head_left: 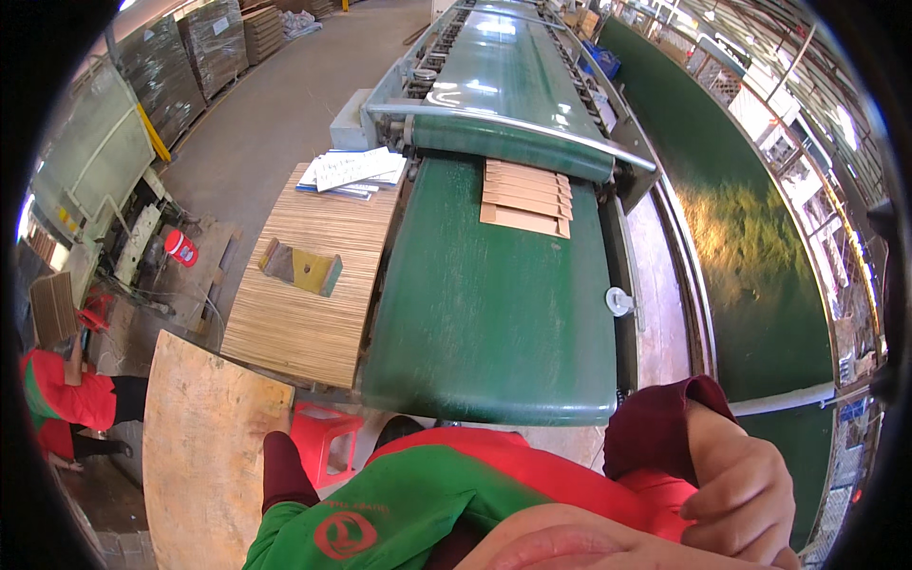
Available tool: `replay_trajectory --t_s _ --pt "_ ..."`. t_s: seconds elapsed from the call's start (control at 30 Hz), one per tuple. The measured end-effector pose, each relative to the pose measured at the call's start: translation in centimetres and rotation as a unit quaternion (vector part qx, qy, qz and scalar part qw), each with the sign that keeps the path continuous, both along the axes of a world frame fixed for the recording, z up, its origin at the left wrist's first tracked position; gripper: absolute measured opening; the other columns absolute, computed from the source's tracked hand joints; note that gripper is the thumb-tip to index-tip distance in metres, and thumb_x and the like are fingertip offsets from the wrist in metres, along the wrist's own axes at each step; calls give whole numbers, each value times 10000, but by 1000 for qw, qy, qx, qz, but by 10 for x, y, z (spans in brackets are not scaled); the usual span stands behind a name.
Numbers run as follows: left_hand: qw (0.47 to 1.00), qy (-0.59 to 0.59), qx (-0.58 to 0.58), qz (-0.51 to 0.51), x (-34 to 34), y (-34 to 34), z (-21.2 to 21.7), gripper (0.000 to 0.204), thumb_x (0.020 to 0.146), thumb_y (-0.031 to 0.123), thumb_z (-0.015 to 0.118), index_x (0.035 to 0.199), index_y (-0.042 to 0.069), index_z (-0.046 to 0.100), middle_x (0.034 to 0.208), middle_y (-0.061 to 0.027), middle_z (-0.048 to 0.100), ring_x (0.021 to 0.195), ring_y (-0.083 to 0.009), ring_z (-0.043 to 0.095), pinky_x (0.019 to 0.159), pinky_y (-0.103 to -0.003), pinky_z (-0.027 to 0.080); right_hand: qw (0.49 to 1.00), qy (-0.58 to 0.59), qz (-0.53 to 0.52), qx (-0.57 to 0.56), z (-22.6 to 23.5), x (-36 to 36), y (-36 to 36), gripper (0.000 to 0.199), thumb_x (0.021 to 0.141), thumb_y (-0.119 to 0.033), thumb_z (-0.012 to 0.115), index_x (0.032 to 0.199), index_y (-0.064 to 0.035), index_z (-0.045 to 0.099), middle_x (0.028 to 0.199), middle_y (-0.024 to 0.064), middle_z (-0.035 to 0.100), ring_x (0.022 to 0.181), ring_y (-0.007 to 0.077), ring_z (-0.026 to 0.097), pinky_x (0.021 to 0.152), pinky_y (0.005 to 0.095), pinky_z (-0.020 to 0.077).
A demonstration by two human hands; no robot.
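My right hand (746, 484) is raised close to my body at the lower right, its fingers curled in. Whether anything is inside them is hidden. My left hand (281, 416) is by the right edge of a bare wooden board (204, 446), below a maroon cuff. Its fingers blend into the board's colour and cannot be made out. In front of me lies a green conveyor belt (494, 323). On its far part, several flat brown cardboard pieces (525, 211) overlap in a row, reaching back to the upper roller section. Neither hand touches them.
Left of the belt stands a stack of corrugated cardboard (299, 332), bearing a yellowish angled block (306, 270) and papers (347, 171). A red stool (323, 442) is beside me. Another person (81, 394) works at far left, near a red bucket (180, 248). A wide green belt (750, 247) runs along the right.
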State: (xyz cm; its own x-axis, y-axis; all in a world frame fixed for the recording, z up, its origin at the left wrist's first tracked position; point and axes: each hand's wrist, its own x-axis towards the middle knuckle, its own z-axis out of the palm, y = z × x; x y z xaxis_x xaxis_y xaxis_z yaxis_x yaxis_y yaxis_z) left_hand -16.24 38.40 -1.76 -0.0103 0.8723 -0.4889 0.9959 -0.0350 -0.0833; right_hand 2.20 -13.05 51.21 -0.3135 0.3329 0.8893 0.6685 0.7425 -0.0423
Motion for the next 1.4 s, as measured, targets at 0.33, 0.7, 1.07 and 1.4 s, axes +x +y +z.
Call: replay_trajectory --t_s 0.33,0.7,1.07,1.4 --pt "999 4 -22 -32 -3 3 10 1162 696 757 475 1495 60 -1 1523 -286 -59 1396 -495 -22 1110 -600 79 874 -184 -450 25 20 -18 -5 162 769 -139 535 904 -58 572 701 57 595 499 173 521 471 356 433" --pt "998 35 -45 -37 0 4 24 1146 681 761 477 1506 118 9 1541 -243 -51 1403 -479 -12 1132 -549 68 946 -133 -255 150 12 -9 7 253 823 -308 502 636 -140 472 611 1 530 463 133 518 456 378 402" --pt "999 13 -42 -30 -4 7 16 1179 674 787 501 1502 105 11 1536 -248 -41 1396 -490 1 1114 -578 116 898 -128 -340 248 1 -20 17 205 847 -304 528 740 -132 498 714 -16 531 515 155 530 519 408 431" --pt "968 2 23 -248 -6 46 -32 1025 744 762 449 1454 43 277 1506 -195 255 1407 -314 225 1128 -444 218 809 58 -583 -35 -123 28 -25 265 823 -226 635 1046 -85 607 872 76 607 732 220 587 665 352 470"
